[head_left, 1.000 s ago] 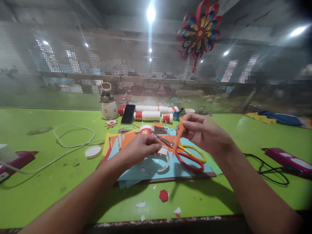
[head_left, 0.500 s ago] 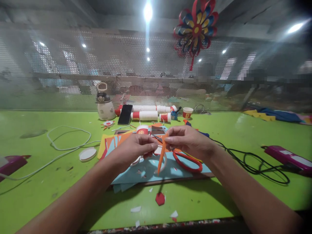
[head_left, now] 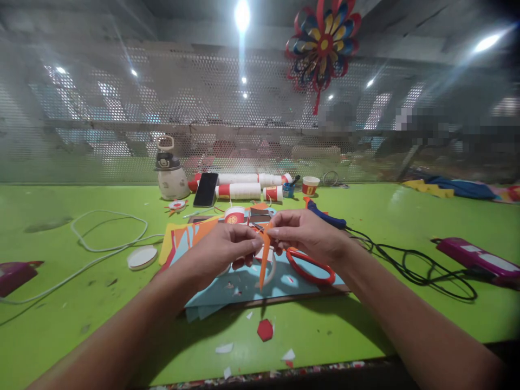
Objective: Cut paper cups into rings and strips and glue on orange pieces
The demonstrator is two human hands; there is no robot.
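My right hand pinches a narrow, pointed strip of orange paper near its upper end, and the tip hangs down. The fingers of my left hand are closed against the strip's left side, just below the right fingertips. Under both hands lies a stack of coloured paper, light blue on top, with paper scraps on it. Red-handled scissors rest on the stack beneath my right hand, their blades partly covered. A red and white paper cup stands behind my left hand.
A red paper hexagon and white scraps lie near the front edge. On the left are a white round lid and a white cable. A black cable and purple tool lie right. Behind are a bottle, phone and stacked cups.
My hands have drawn together, so the left fingertips now meet the orange strip, where a small gap showed before. The whole view has shifted slightly.
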